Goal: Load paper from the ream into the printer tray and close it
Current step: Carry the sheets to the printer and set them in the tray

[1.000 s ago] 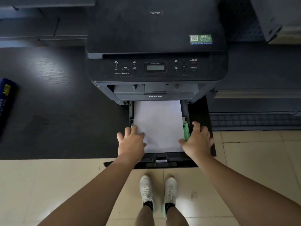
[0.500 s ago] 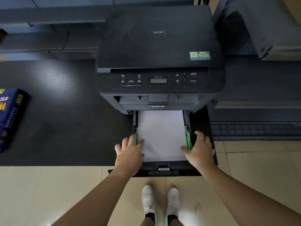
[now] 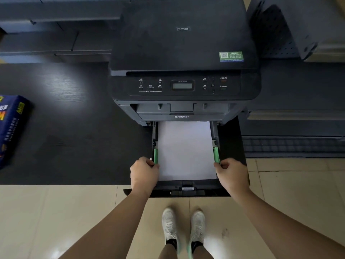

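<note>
A black printer [image 3: 183,53] stands on a dark desk, its paper tray [image 3: 186,190] pulled out toward me. White paper [image 3: 185,150] lies flat in the tray between two green side guides [image 3: 216,155]. My left hand [image 3: 143,174] grips the tray's left side, fingers curled at the left green guide. My right hand [image 3: 231,175] grips the right side the same way, by the right guide. The blue ream [image 3: 11,128] lies on the desk at the far left, partly cut off by the frame edge.
The dark desk [image 3: 74,137] spreads left of the printer. Grey shelving and a perforated metal panel [image 3: 276,34] stand to the right. Below are beige floor tiles [image 3: 46,221] and my two white shoes [image 3: 183,227].
Both hands moved off the top of the paper to the tray's sides and curled around the edges at the green guides. The view shifted, showing more of the ream.
</note>
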The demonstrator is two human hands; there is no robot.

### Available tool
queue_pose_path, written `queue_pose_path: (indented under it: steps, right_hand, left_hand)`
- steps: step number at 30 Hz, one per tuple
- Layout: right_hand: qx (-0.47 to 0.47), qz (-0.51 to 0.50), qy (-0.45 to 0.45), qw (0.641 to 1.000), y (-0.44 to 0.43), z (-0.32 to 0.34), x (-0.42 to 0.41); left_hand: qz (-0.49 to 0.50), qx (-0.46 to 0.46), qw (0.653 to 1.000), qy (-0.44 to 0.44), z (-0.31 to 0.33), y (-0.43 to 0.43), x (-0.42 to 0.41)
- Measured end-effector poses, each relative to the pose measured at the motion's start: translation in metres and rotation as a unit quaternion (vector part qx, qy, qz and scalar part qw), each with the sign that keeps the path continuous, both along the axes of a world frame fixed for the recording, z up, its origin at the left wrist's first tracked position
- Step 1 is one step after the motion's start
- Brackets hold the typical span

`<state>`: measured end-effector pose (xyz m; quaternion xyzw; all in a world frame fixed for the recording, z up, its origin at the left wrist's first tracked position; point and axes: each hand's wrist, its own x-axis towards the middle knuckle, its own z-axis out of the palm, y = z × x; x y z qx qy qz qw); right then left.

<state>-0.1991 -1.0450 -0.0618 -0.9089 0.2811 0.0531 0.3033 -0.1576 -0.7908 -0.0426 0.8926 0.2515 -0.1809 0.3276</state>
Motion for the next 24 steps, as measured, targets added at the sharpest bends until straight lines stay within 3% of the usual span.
queue_pose_path:
  steps: [5,16,24]
  right_hand:
    - [-0.027,0.03,0.016,0.999,0.0,-0.012,0.003]
    - [0.045,0.032,0.026,0.998,-0.002,-0.01,0.004]
    - [-0.011,0.063,0.055,0.996,-0.005,0.0,0.007]
  left_hand:
    - [0.016,-0.012,1.0,-0.003,-0.003,-0.003,-0.002]
    - [0.047,-0.045,0.998,-0.005,-0.001,0.001,-0.001]
    - [0.033,-0.03,0.999,-0.007,0.001,-0.001,0.001]
